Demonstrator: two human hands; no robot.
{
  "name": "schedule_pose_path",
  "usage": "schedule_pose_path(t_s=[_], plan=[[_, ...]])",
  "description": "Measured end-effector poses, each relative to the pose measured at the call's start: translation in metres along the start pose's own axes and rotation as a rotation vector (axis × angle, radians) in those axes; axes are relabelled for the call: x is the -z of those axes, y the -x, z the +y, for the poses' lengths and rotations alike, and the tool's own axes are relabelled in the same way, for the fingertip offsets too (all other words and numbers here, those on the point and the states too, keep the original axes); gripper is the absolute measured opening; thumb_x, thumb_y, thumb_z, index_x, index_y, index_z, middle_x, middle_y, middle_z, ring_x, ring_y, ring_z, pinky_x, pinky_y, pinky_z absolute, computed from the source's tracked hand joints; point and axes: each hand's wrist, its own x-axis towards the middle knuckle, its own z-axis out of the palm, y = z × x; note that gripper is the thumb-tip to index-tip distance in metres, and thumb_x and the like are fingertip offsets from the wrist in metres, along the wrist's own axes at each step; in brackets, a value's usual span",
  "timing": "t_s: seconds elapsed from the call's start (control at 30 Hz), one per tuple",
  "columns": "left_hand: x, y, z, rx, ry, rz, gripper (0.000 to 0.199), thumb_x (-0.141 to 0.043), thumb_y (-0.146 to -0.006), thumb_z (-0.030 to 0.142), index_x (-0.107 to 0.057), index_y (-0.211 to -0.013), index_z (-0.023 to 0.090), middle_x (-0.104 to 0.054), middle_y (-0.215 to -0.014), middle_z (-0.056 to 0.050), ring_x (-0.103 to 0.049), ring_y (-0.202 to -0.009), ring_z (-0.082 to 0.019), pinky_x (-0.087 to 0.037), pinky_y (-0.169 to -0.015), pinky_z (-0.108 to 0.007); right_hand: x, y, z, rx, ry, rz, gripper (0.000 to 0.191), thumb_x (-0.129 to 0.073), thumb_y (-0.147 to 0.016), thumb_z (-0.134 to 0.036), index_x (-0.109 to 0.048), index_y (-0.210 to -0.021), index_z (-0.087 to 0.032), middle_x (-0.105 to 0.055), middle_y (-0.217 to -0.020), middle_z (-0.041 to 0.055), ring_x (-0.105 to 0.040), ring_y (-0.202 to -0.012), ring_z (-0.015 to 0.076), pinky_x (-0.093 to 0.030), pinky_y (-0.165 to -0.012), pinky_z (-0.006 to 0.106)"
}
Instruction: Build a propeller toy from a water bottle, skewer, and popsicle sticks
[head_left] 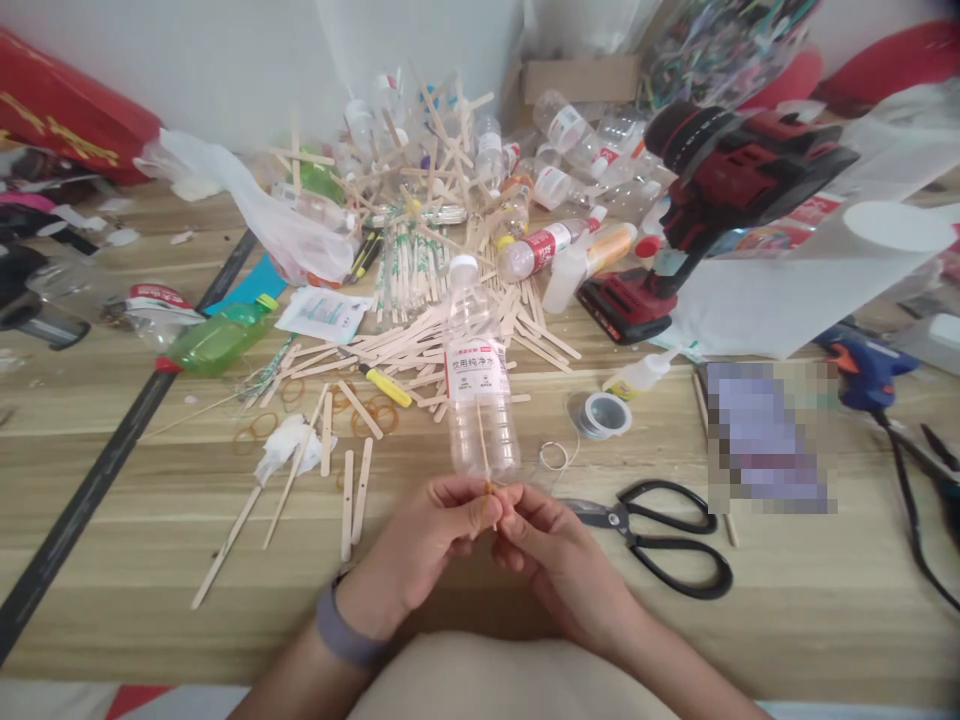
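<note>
Close to the table's front, my left hand [442, 520] pinches a thin wooden stick [484, 440] near its lower end, with the stick pointing away from me. A yellowish rubber band [488, 489] sits around that end, between my fingertips. My right hand [555, 545] is closed at the same spot, thumb and forefinger pinching the band; its other fingers curl below. Just beyond the hands stands a clear plastic water bottle [480, 370] with a white cap, behind the stick. Black-handled scissors [652, 535] lie by my right hand, their blades partly hidden by it.
Craft sticks [405, 340], rubber bands [375, 412] and a yellow cutter [386, 385] lie beyond my hands. A green bottle [221, 335] is at left. To the right are a wire spool [604, 415], glue bottle [641, 375], red drill [705, 190] and blue glue gun [862, 365].
</note>
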Motion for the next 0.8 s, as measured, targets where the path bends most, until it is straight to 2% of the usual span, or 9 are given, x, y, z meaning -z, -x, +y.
schedule_pose_path(t_s=[0.1, 0.27, 0.37, 0.47, 0.63, 0.73, 0.8], plan=[[0.001, 0.001, 0.001, 0.04, 0.013, -0.027, 0.039, -0.08, -0.066, 0.051, -0.065, -0.064, 0.015, -0.052, -0.054, 0.001, -0.05, -0.053, -0.01, -0.017, -0.048, -0.023, -0.002, -0.001, -0.003, -0.008, -0.005, 0.016, 0.027, -0.087, -0.064, -0.039, -0.074, -0.074, -0.017, -0.06, -0.066, -0.0022, -0.042, -0.052, 0.0061, -0.036, -0.053, 0.021], [-0.001, 0.003, 0.0, 0.091, 0.091, -0.01, 0.042, -0.085, -0.06, 0.049, -0.063, -0.066, 0.014, -0.043, -0.058, 0.005, -0.032, -0.053, -0.006, -0.016, -0.047, -0.02, -0.004, -0.002, -0.005, -0.061, 0.033, 0.102, 0.029, -0.088, -0.06, -0.039, -0.07, -0.067, -0.016, -0.053, -0.058, -0.0045, -0.036, -0.049, 0.0057, -0.029, -0.048, 0.021], [-0.003, 0.004, 0.0, 0.121, 0.123, -0.031, 0.042, -0.084, -0.061, 0.049, -0.062, -0.068, 0.015, -0.038, -0.058, 0.006, -0.027, -0.054, -0.006, -0.015, -0.047, -0.02, -0.004, -0.002, -0.003, -0.062, -0.017, 0.11, 0.032, -0.087, -0.06, -0.038, -0.065, -0.064, -0.016, -0.051, -0.057, -0.0052, -0.03, -0.049, 0.0053, -0.025, -0.047, 0.021], [-0.004, 0.003, -0.001, 0.112, 0.127, 0.004, 0.041, -0.084, -0.062, 0.049, -0.061, -0.068, 0.015, -0.036, -0.057, 0.007, -0.025, -0.053, -0.006, -0.014, -0.047, -0.02, -0.001, 0.002, -0.002, -0.038, -0.057, 0.04, 0.032, -0.085, -0.064, -0.039, -0.061, -0.064, -0.017, -0.043, -0.055, -0.0072, -0.023, -0.048, 0.005, -0.022, -0.046, 0.02], [-0.007, 0.004, -0.002, 0.085, 0.068, 0.045, 0.041, -0.08, -0.064, 0.052, -0.059, -0.069, 0.017, -0.034, -0.052, 0.008, -0.024, -0.05, -0.006, -0.014, -0.047, -0.022, 0.007, 0.008, 0.0, -0.055, -0.21, -0.149, 0.033, -0.082, -0.067, -0.037, -0.055, -0.066, -0.02, -0.024, -0.049, -0.012, -0.013, -0.044, 0.0046, -0.017, -0.041, 0.018], [-0.008, 0.009, 0.0, 0.072, -0.002, 0.05, 0.039, -0.075, -0.069, 0.052, -0.057, -0.07, 0.017, -0.047, -0.056, 0.006, -0.029, -0.047, -0.005, -0.013, -0.045, -0.023, 0.014, 0.008, -0.007, -0.143, -0.225, -0.205, 0.032, -0.077, -0.069, -0.038, -0.051, -0.064, -0.021, -0.021, -0.044, -0.0133, -0.01, -0.039, 0.0045, -0.012, -0.037, 0.018], [-0.008, 0.013, 0.002, 0.087, -0.028, 0.052, 0.036, -0.073, -0.071, 0.049, -0.056, -0.071, 0.017, -0.057, -0.063, 0.003, -0.032, -0.046, -0.005, -0.014, -0.045, -0.024, 0.018, 0.007, -0.018, -0.207, -0.068, -0.197, 0.038, -0.067, -0.075, -0.045, -0.045, -0.056, -0.021, -0.021, -0.04, -0.0127, -0.009, -0.036, 0.0047, -0.01, -0.035, 0.02]])
